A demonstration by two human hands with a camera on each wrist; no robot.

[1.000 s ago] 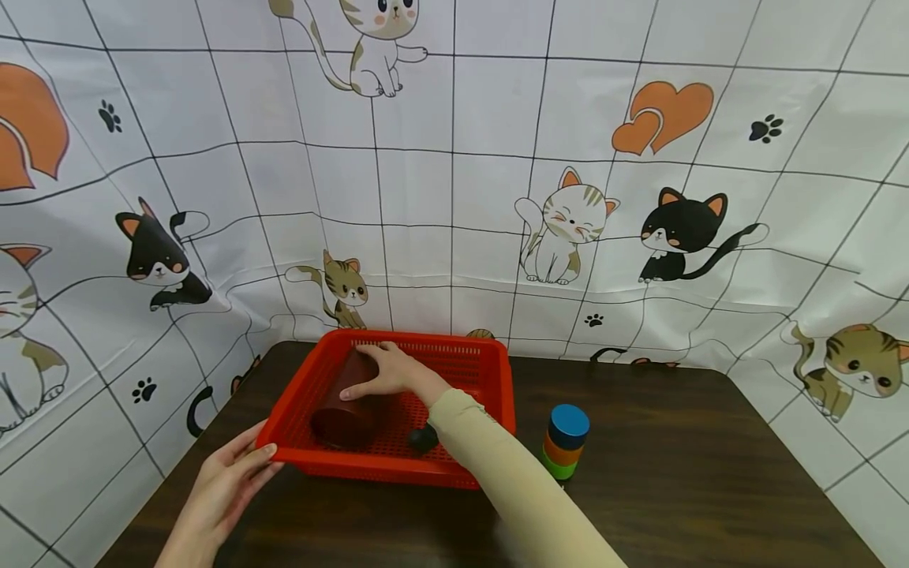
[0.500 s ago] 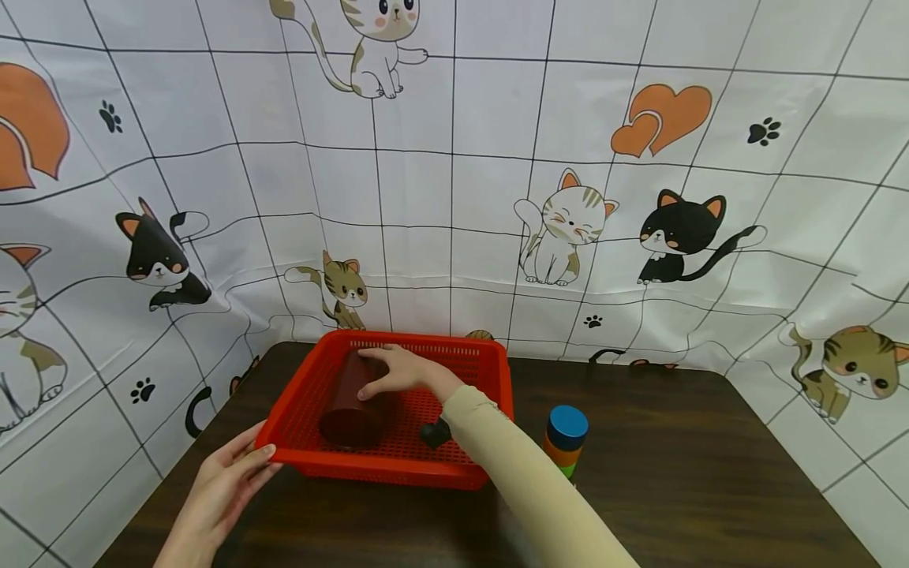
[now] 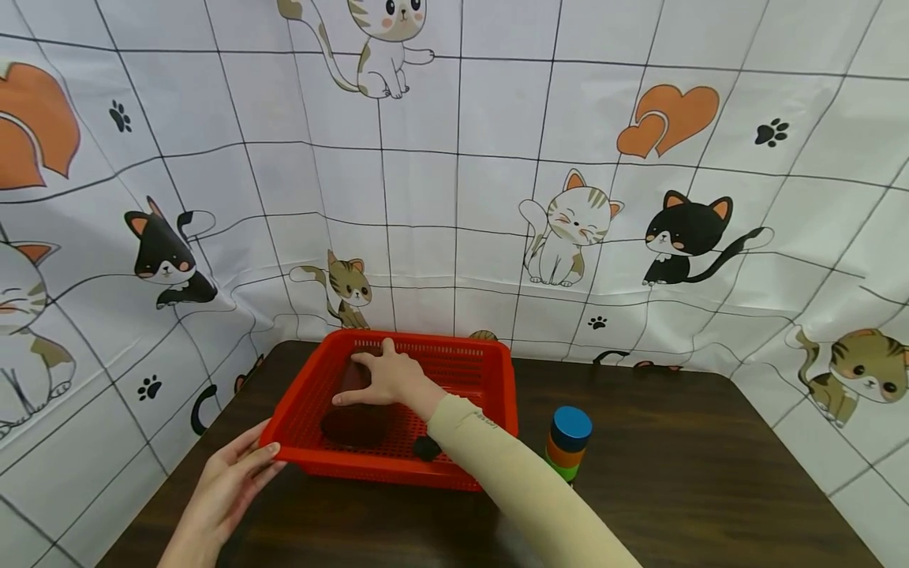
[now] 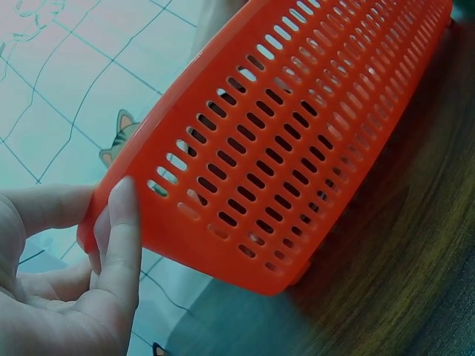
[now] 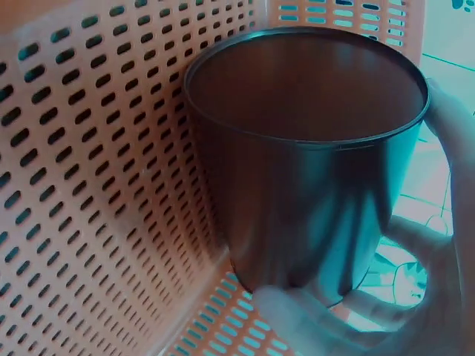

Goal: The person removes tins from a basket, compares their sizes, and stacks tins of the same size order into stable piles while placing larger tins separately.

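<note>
A red slotted plastic basket (image 3: 500,379) rests on the dark table, its near-left corner pinched between the thumb and fingers of my left hand (image 3: 226,483). In the left wrist view the thumb lies on the outside of the basket's wall (image 4: 182,237). Inside, on the left, lies a dark brown cylindrical container (image 3: 355,430) with a thin rim. My right hand (image 3: 390,380) reaches over it with fingers and thumb spread. In the right wrist view fingers touch the container (image 5: 297,200) near its far base; part of that hand is blurred.
A small black object (image 3: 427,448), kind unclear, lies in the basket near its front wall. A blue, orange and green stack (image 3: 568,442) stands on the table (image 3: 675,465), right of the basket. A white cat-print sheet (image 3: 483,197) hangs behind and at the sides.
The container shifted a little to the right in the basket with my right hand on it. Since then my right thumb and fingers have spread wider. The left hand stays on the corner.
</note>
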